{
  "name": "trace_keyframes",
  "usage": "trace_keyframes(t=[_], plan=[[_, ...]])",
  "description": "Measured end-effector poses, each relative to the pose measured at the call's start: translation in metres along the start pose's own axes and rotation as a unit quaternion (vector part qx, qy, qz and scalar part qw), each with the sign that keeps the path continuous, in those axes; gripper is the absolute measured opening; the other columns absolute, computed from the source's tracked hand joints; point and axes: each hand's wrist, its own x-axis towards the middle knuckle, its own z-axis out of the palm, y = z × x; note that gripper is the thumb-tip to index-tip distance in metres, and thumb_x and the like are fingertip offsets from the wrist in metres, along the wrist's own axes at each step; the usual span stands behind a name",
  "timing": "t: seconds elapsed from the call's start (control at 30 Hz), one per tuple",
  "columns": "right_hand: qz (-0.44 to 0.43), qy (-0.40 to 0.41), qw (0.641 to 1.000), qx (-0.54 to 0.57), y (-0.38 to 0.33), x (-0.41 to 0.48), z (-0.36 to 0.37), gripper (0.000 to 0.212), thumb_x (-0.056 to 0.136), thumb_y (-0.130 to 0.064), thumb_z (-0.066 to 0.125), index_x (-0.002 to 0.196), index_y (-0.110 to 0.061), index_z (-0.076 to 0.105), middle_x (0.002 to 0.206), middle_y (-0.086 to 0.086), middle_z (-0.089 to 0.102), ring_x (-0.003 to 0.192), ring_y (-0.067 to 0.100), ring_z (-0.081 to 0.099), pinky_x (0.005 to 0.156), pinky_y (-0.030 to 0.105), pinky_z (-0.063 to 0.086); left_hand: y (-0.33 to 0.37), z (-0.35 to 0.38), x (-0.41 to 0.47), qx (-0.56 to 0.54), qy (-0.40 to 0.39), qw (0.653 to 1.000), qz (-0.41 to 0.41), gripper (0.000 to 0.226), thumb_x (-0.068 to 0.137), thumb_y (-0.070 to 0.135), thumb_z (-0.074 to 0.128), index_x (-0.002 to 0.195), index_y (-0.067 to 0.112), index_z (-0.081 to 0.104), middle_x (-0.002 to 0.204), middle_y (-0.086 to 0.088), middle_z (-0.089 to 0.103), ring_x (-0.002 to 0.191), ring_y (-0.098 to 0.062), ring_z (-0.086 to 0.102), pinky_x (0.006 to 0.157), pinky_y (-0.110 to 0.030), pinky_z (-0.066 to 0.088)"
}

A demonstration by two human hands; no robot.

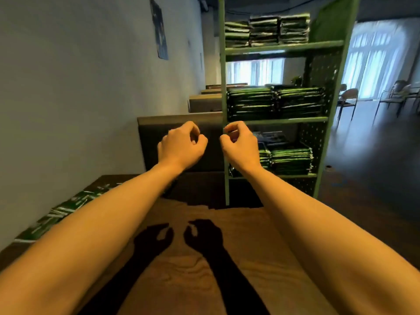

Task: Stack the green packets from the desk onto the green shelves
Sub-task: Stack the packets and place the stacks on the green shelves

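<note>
A pale wall (pixel 79 87) is running along the left side, with a dark poster (pixel 159 28) hanging high on it. The wooden bench (pixel 227 258) is filling the lower view and is carrying the shadows of both arms. Past its far right corner the green shelves (pixel 284 45) are standing on the dark floor (pixel 375 155), and a dark divider panel (pixel 154 137) is rising along the bench's far edge, just left of the shelves.

Stacks of green packets are sitting on three shelves: three piles on the top one (pixel 268 30), two on the middle one (pixel 277 102), and more on the lower one (pixel 291 160). Loose green packets (pixel 66 209) are lying in a row on the bench against the wall, and the left forearm is covering part of that row.

Chairs (pixel 347 96) are standing near the bright windows (pixel 372 57) at the back right.

The left hand (pixel 181 147) is hovering in front of the divider and the right hand (pixel 241 146) is overlapping the front left post of the shelves. Both hands are curling their fingers in toward the thumbs and are holding nothing.
</note>
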Motion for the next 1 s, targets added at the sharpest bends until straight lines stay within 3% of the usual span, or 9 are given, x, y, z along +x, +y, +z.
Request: trace_keyframes(t=[0.2,0.37,0.47,0.57,0.8,0.9,1.0], plan=[[0.036,-0.084,0.994,-0.055,0.045,-0.132,0.072,0.024,0.095,-0.023,0.066,0.117,-0.018,0.061,0.088,-0.004,0.063,0.086,0.014,0.062,0.08,0.032,0.051,-0.089,0.015,-0.136,0.012,-0.055,0.991,-0.118,0.015,0.086,0.044,0.06,0.095,0.032,0.06,0.083,0.008,0.063,0.088,-0.024,0.062,0.075,-0.034,0.048],[0.051,-0.147,0.984,-0.092,0.04,-0.179,0.114,0.028,0.097,-0.025,0.066,0.123,-0.019,0.059,0.098,-0.003,0.063,0.093,0.015,0.063,0.082,0.031,0.052,-0.13,-0.005,-0.188,0.01,-0.083,0.984,-0.154,0.019,0.086,0.045,0.058,0.102,0.033,0.058,0.09,0.009,0.065,0.094,-0.024,0.062,0.082,-0.04,0.051],[0.043,-0.183,0.975,-0.115,0.037,-0.185,0.143,0.031,0.098,-0.026,0.065,0.128,-0.019,0.057,0.102,-0.004,0.062,0.093,0.013,0.061,0.08,0.028,0.049,-0.16,-0.014,-0.196,0.028,-0.087,0.981,-0.169,0.022,0.088,0.045,0.057,0.106,0.032,0.058,0.096,0.007,0.065,0.095,-0.023,0.061,0.081,-0.038,0.048],[0.03,-0.221,0.966,-0.132,0.035,-0.179,0.175,0.034,0.097,-0.029,0.064,0.129,-0.02,0.056,0.105,-0.004,0.063,0.097,0.015,0.063,0.086,0.035,0.055,-0.193,-0.021,-0.193,0.055,-0.086,0.976,-0.192,0.027,0.089,0.045,0.056,0.112,0.03,0.057,0.099,0.004,0.064,0.096,-0.023,0.061,0.083,-0.039,0.05],[-0.002,-0.292,0.936,-0.195,0.038,-0.149,0.26,0.035,0.096,-0.033,0.062,0.129,-0.022,0.055,0.116,0.001,0.062,0.104,0.024,0.062,0.089,0.043,0.055,-0.285,-0.026,-0.165,0.15,-0.088,0.955,-0.242,0.039,0.091,0.046,0.056,0.122,0.022,0.055,0.12,-0.004,0.06,0.107,-0.029,0.058,0.083,-0.039,0.047],[-0.004,-0.315,0.923,-0.22,0.047,-0.141,0.291,0.037,0.096,-0.036,0.061,0.129,-0.022,0.055,0.122,0.004,0.062,0.107,0.026,0.062,0.091,0.046,0.055,-0.318,-0.018,-0.158,0.19,-0.1,0.945,-0.249,0.045,0.09,0.047,0.057,0.127,0.021,0.053,0.126,-0.006,0.056,0.114,-0.03,0.053,0.088,-0.043,0.05],[-0.009,-0.328,0.915,-0.236,0.054,-0.139,0.31,0.038,0.097,-0.037,0.06,0.13,-0.02,0.055,0.126,0.006,0.061,0.111,0.028,0.061,0.093,0.046,0.055,-0.335,-0.009,-0.16,0.241,-0.112,0.933,-0.243,0.055,0.089,0.049,0.056,0.137,0.021,0.047,0.137,-0.01,0.047,0.126,-0.032,0.043,0.098,-0.046,0.042]])
